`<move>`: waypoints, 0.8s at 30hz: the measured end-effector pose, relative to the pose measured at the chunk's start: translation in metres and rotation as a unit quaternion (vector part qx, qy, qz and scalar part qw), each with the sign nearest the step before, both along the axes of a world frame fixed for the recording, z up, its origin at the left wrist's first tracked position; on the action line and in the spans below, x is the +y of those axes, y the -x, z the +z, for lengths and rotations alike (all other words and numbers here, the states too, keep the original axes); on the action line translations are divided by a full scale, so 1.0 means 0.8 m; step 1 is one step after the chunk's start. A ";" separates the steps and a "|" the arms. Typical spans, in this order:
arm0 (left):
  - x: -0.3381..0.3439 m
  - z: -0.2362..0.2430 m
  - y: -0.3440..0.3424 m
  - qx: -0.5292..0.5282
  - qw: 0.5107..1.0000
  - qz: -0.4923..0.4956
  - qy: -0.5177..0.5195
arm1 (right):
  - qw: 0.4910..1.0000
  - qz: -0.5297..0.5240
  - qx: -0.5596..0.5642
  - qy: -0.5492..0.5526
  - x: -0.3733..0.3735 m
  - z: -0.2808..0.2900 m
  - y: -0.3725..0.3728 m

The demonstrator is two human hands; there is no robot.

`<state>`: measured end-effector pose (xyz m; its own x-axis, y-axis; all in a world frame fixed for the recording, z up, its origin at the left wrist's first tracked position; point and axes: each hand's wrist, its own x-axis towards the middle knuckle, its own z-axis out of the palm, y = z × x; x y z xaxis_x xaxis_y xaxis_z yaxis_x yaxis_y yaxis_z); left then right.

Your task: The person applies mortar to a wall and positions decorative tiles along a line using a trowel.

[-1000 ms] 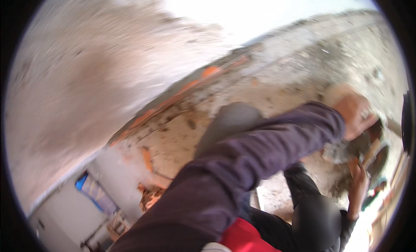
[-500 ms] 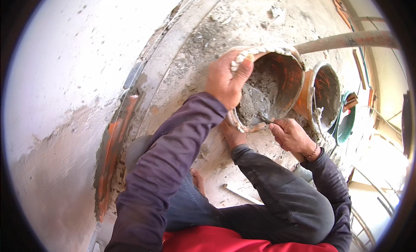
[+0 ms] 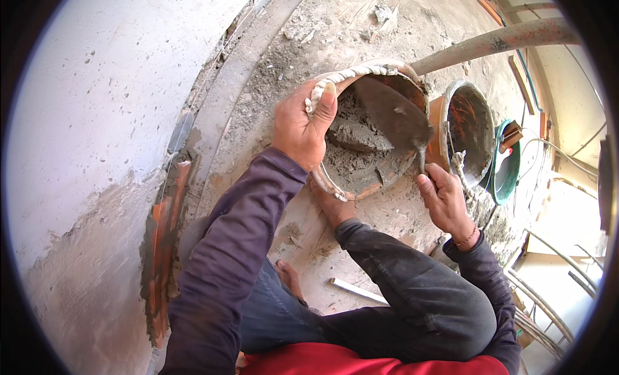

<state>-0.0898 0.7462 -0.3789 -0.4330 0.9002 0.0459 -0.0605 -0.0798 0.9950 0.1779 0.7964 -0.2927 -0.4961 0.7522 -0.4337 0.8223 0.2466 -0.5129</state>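
Observation:
My left hand [image 3: 300, 127] grips the rim of a tilted bucket [image 3: 358, 191] that has a lumpy white crust or rope along its upper edge. Grey wet mortar [image 3: 354, 162] lies inside in a mound and along the side. My right hand [image 3: 445, 197] is closed on the handle of a trowel [image 3: 393, 114], whose dark blade is inside the bucket's upper right, slightly blurred. A second orange, mortar-stained bucket [image 3: 467, 136] stands just right of the first. My bare foot [image 3: 332, 204] is just below the held bucket.
A white wall [image 3: 97, 104] runs along the left, with broken orange brick [image 3: 161, 259] at its foot. A long pipe [image 3: 496, 39] slants behind the buckets. A green basin [image 3: 506, 172], loose hoses [image 3: 541, 291] and a white rod [image 3: 358, 291] lie around the dusty floor.
The view has swung onto the buckets since the first frame. Since the second, the trowel blade has risen from the mortar to the bucket's upper right, with my right hand shifting right.

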 end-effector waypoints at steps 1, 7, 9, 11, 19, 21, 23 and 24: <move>0.001 0.001 -0.001 -0.005 1.000 0.000 -0.004 | 0.998 0.000 0.010 0.055 0.002 0.002 0.000; 0.000 0.006 -0.003 -0.015 1.000 -0.011 -0.002 | 0.982 0.106 -0.135 -0.080 0.021 0.003 -0.007; -0.001 0.007 -0.002 -0.020 1.000 -0.009 0.000 | 0.978 0.084 -0.149 -0.120 0.027 0.015 -0.007; -0.004 0.004 -0.001 -0.027 1.000 -0.004 0.000 | 0.964 0.075 -0.207 -0.149 0.026 0.023 0.001; -0.008 0.003 -0.002 0.015 1.000 0.018 -0.008 | 0.982 0.136 -0.123 -0.038 0.009 -0.007 0.008; -0.008 0.007 -0.005 0.016 1.000 0.014 -0.010 | 0.983 0.161 -0.090 0.010 0.007 -0.013 0.021; -0.006 0.012 -0.009 0.019 1.000 0.006 -0.019 | 0.981 0.184 -0.040 0.057 0.005 -0.026 0.025; -0.005 0.015 -0.010 0.021 1.000 0.004 -0.022 | 0.982 0.164 -0.039 0.080 0.003 -0.031 0.027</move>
